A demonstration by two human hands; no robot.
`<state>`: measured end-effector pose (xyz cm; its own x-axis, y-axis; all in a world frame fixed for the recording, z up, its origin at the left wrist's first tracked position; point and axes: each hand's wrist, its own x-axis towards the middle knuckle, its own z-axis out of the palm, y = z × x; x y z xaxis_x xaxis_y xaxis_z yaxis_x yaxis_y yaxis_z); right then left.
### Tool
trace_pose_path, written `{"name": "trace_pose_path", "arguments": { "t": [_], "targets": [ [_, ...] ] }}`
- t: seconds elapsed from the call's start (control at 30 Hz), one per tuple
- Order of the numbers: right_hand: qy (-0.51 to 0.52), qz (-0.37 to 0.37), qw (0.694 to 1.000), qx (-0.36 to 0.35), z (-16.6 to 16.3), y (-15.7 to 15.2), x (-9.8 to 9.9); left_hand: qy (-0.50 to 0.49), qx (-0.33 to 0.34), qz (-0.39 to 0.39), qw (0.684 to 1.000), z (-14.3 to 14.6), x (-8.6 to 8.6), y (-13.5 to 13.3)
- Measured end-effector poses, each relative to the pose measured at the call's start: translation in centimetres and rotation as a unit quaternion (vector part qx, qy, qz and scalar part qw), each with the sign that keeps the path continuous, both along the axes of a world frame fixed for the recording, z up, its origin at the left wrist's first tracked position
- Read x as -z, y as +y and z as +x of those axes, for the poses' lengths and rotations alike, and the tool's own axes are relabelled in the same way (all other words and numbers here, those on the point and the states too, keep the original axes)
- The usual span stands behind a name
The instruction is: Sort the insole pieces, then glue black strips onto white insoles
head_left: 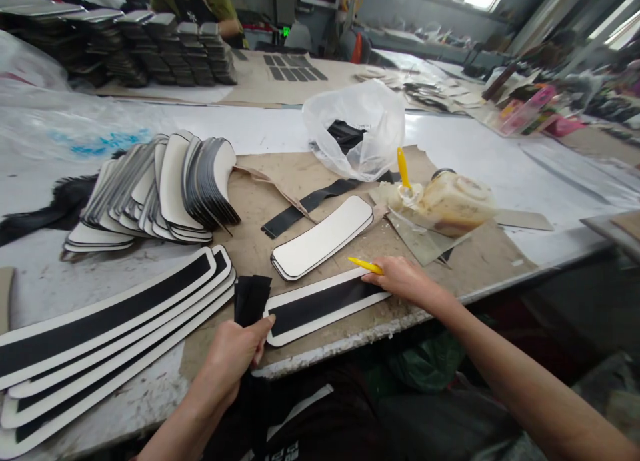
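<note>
My left hand (243, 348) is closed around a bunch of black fabric strips (251, 298), with its thumb at the left end of a curved white panel (295, 336). A black strip (315, 309) lies along the middle of that panel. At the panel's right end, my right hand (400, 279) grips a yellow pointed plastic stick (365, 265), fingers resting on the strip. Just behind lies a small stack of plain white curved panels (323, 238). To the left, several white panels with black strips (115, 308) are fanned out, overlapping.
Many curved pieces (160, 188) are heaped at the left. A plastic bag (357, 128) with black strips stands behind, near a glue-smeared container (457, 198) and a yellow-handled tool (403, 168). Dark stacks (165, 48) and a person (200, 4) are across the table.
</note>
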<state>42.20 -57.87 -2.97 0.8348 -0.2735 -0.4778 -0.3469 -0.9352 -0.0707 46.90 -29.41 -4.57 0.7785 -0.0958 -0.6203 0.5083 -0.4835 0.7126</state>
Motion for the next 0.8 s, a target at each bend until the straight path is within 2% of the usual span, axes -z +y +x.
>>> {"name": "trace_pose_path", "arguments": {
  "t": [0.23,0.6,0.8],
  "targets": [
    [0.011,0.005,1.0,-0.016,0.4,-0.2,0.0,0.0,0.038,0.016,0.999,0.3,0.6,0.5],
    [0.017,-0.077,0.996,-0.031,1.1,0.6,-1.1,-0.013,0.057,0.06,0.996,0.3,1.2,0.6],
    [-0.019,-0.118,0.993,0.021,-0.3,-0.4,-1.0,-0.016,0.055,0.076,0.995,0.2,0.7,0.2]
  ]
}}
